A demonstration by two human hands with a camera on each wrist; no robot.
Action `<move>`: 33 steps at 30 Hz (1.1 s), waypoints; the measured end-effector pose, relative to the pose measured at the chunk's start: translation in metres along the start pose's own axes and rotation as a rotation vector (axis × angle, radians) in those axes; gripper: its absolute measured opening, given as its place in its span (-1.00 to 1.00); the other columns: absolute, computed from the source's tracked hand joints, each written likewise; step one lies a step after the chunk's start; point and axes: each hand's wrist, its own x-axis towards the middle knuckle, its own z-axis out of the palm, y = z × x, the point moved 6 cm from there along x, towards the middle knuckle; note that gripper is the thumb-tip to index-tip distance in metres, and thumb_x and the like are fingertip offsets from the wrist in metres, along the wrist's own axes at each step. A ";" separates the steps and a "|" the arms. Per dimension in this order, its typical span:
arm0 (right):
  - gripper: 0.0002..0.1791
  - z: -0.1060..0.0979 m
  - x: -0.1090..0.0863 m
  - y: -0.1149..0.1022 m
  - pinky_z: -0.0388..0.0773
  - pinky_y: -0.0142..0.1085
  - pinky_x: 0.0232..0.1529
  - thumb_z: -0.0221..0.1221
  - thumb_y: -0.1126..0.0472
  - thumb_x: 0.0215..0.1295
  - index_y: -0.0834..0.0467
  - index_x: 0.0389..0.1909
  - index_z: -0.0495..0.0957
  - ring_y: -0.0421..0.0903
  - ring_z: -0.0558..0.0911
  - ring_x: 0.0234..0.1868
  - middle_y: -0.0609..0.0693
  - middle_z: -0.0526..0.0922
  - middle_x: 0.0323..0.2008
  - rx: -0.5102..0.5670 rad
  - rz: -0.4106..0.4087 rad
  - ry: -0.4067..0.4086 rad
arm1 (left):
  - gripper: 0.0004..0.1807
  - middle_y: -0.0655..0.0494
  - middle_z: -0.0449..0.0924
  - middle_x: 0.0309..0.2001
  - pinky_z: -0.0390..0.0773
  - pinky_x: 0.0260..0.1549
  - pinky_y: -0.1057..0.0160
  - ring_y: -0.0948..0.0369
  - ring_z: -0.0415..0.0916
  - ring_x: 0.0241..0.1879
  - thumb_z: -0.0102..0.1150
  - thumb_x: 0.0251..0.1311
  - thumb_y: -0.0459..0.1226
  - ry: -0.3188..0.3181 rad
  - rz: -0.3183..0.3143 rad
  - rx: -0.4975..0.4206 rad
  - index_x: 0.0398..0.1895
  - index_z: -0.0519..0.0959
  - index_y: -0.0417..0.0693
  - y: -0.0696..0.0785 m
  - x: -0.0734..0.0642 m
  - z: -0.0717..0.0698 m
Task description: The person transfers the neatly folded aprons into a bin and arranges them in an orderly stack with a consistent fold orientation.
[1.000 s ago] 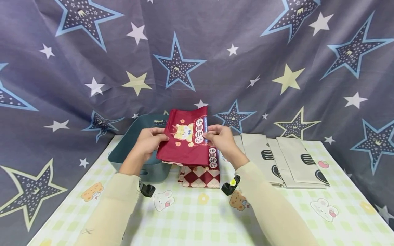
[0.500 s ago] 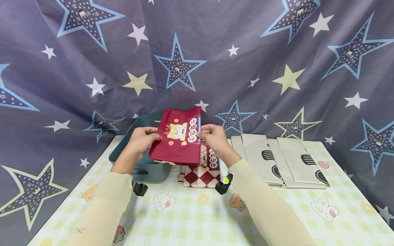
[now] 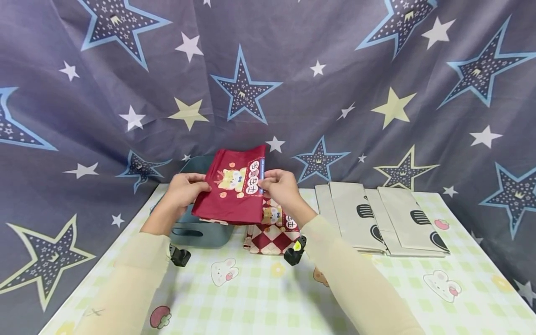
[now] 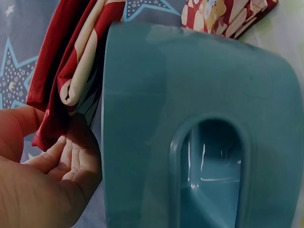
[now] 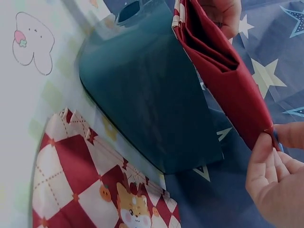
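Observation:
A folded red cloth (image 3: 228, 204) with a cartoon animal and white characters is held up between both hands, tilted over the teal plastic bin (image 3: 198, 236). My left hand (image 3: 183, 192) pinches its left edge, thumb on top, as the left wrist view shows with the cloth's layered folds (image 4: 71, 80) just beyond the bin's rim. The right hand (image 3: 285, 190) pinches the opposite edge beside a blue strip. Another folded cloth (image 3: 272, 239), red and cream diamond-patterned, lies on the table right of the bin. Most of the bin's opening is hidden behind the held cloth.
Folded beige cloths (image 3: 351, 214) with black prints lie side by side at the right of the table (image 3: 251, 298), which has a green checked cover. A dark curtain (image 3: 293, 56) with stars hangs right behind the table.
Both hands have moved left together with the red cloth, bringing it further over the bin. More of the patterned cloth on the table now shows.

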 end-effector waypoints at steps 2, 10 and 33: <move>-0.75 0.003 0.001 0.001 0.72 -0.20 -0.16 0.26 0.40 0.37 0.36 0.03 0.58 -0.10 0.68 -0.27 0.14 0.69 -0.23 0.014 0.004 -0.003 | -0.50 -0.23 0.51 0.13 0.68 -0.28 0.30 0.16 0.59 -0.20 0.21 0.34 -0.31 0.004 0.003 0.001 0.31 0.47 -0.34 -0.001 0.000 -0.003; -0.73 0.016 0.006 0.005 0.71 -0.24 -0.15 0.26 0.42 0.36 0.38 0.04 0.55 -0.10 0.69 -0.27 0.14 0.69 -0.24 0.069 0.045 -0.016 | -0.48 -0.24 0.48 0.16 0.66 -0.30 0.33 0.15 0.58 -0.21 0.20 0.34 -0.30 0.023 -0.016 0.036 0.32 0.47 -0.34 -0.004 0.001 -0.012; -0.76 0.048 0.014 0.010 0.66 -0.38 -0.34 0.29 0.39 0.35 0.37 -0.01 0.58 -0.15 0.64 -0.34 0.08 0.66 -0.28 0.125 0.129 -0.004 | -0.49 -0.17 0.45 0.14 0.68 -0.30 0.27 0.23 0.61 -0.34 0.15 0.41 -0.29 0.010 -0.081 0.018 0.38 0.43 -0.26 -0.024 0.013 -0.038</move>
